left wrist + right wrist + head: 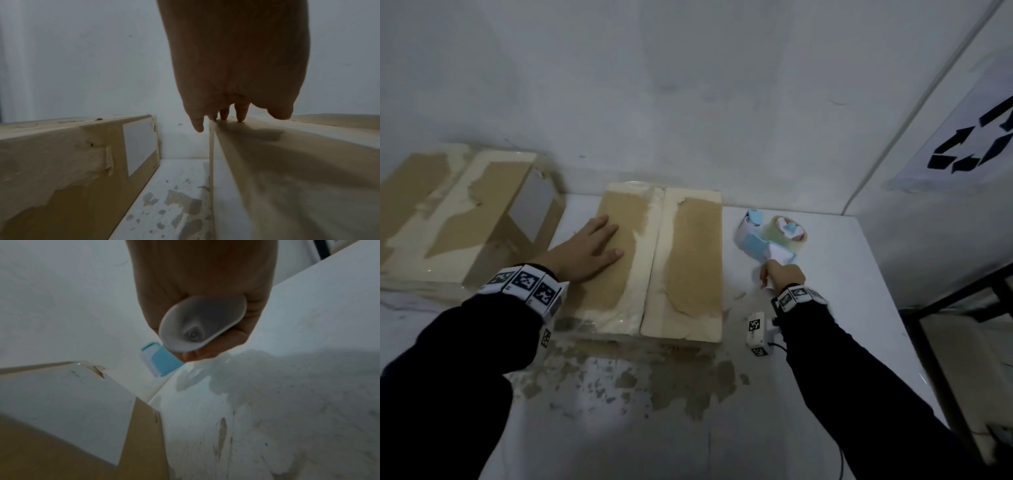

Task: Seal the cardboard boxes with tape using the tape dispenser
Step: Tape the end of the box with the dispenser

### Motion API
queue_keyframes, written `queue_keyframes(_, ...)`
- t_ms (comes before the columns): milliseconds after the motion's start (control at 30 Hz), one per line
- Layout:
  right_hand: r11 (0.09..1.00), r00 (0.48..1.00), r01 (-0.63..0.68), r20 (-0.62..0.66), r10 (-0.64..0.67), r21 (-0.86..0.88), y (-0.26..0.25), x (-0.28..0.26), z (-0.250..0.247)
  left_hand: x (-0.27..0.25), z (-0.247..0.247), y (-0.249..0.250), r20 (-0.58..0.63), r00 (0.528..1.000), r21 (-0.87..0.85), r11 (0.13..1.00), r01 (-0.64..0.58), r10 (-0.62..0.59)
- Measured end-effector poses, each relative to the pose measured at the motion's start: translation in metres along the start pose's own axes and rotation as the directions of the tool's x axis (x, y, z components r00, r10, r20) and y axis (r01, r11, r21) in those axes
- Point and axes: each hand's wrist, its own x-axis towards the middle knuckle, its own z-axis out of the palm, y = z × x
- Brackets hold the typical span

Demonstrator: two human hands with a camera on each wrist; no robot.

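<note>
A flat cardboard box (688,253) with two closed top flaps lies in the middle of the white table (859,308). My left hand (585,251) rests flat on its left flap, fingers straight; the left wrist view shows the fingertips (240,113) on the box top (298,162). To the box's right a blue and white tape dispenser (767,236) with a clear tape roll lies on the table. My right hand (784,274) grips its white handle (201,324), fingers curled around it.
A second, taller cardboard box (465,212) stands at the far left against the wall, seen also in the left wrist view (72,162). Torn paper residue (654,380) marks the table in front. The table's right edge (893,325) drops beside a dark frame.
</note>
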Motion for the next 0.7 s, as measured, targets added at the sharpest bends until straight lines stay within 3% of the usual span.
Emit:
queue_keyframes(133, 0.957, 0.984, 0.138, -0.143, -0.103, 0.256, -0.001, -0.025, -0.008, -0.004, -0.002, 0.008, -0.046, 0.999, -0.035, 0.999, -0.019, 0.017)
queue_keyframes(333, 0.873, 0.903, 0.405, -0.272, -0.334, 0.271, -0.022, -0.07, -0.014, -0.021, -0.02, 0.034, -0.155, 0.976, -0.183, 0.966, -0.182, 0.154)
queue_keyframes(433, 0.827, 0.859, 0.491, -0.311, -0.407, 0.273, -0.032, -0.102, -0.007, -0.037, -0.029, 0.048, -0.208, 0.963, -0.364, 0.9, -0.239, 0.172)
queue_keyframes(500, 0.797, 0.833, 0.536, -0.33, -0.444, 0.279, -0.038, -0.124, 0.002, -0.048, -0.033, 0.055, -0.207, 0.971, -0.6, 0.767, -0.225, 0.123)
queue_keyframes(567, 0.762, 0.807, 0.577, -0.35, -0.477, 0.294, -0.042, -0.148, 0.014, -0.063, -0.037, 0.06, -0.162, 0.986, -0.813, 0.563, -0.151, 0.031)
queue_keyframes(633, 0.728, 0.785, 0.609, -0.368, -0.498, 0.315, -0.045, -0.171, 0.026, -0.08, -0.041, 0.062, -0.078, 0.997, -0.911, 0.409, -0.062, -0.024)
queue_keyframes(700, 0.7, 0.773, 0.627, -0.384, -0.505, 0.341, -0.046, -0.193, 0.038, -0.097, -0.041, 0.058, 0.019, 1.0, -0.948, 0.317, 0.014, 0.012)
